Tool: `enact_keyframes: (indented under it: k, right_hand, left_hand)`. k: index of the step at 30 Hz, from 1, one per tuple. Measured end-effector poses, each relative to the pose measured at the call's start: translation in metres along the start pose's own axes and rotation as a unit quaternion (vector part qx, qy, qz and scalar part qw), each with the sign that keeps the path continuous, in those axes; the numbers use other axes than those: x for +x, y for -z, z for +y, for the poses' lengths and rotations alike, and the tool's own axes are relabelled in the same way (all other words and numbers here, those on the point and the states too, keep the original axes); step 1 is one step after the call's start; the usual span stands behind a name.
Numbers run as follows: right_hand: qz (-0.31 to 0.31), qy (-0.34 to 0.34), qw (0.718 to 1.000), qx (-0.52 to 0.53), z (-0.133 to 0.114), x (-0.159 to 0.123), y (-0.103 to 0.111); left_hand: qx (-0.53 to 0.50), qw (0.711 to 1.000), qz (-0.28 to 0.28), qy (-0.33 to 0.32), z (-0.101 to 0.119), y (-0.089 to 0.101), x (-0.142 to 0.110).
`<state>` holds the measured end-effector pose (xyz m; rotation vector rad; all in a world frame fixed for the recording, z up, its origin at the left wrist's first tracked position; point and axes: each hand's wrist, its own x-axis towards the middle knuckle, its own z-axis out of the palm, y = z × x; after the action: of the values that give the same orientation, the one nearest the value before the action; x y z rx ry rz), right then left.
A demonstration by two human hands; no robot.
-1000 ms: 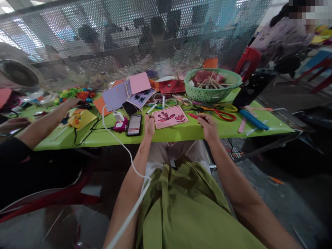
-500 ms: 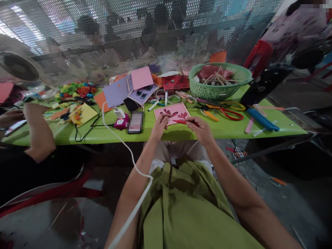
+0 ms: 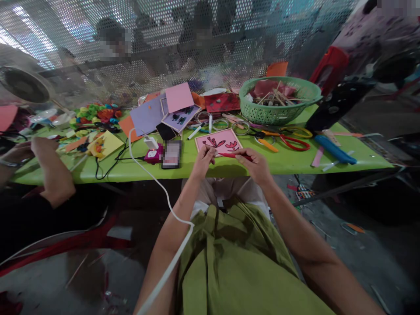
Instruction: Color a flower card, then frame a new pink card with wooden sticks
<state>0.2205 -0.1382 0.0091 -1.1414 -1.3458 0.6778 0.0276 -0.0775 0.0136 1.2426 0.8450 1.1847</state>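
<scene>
My right hand is closed around a slim red pen that points left. The pen's tip reaches the fingers of my left hand, which are pinched together; a small thing may be between them, too hidden to name. Just behind both hands a pink card in a pale frame lies on the green table. Red shapes outlined in dark, like a flower or butterfly, show on it.
A green basket of sticks stands behind on the right, with scissors and a blue-handled tool nearby. A phone and a pink power adapter lie left. A white cable hangs over the edge. Another person's arm rests far left.
The red pen has come closer to my left fingers, its tip now meeting them. The other person's arm at the far left has shifted slightly.
</scene>
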Motion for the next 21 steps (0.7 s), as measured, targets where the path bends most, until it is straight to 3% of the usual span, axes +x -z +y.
enact_keyframes:
  k: [11,21]
  right_hand:
    - [-0.019,0.002,1.000,-0.015,-0.004,-0.004,-0.005]
    - [-0.033,-0.020,0.998,0.043,-0.016,-0.014,-0.011]
  left_hand:
    - [0.113,0.989,-0.009,-0.092,0.006,-0.009,-0.003]
    - [0.085,0.989,-0.014,-0.123,0.009,-0.025,-0.020]
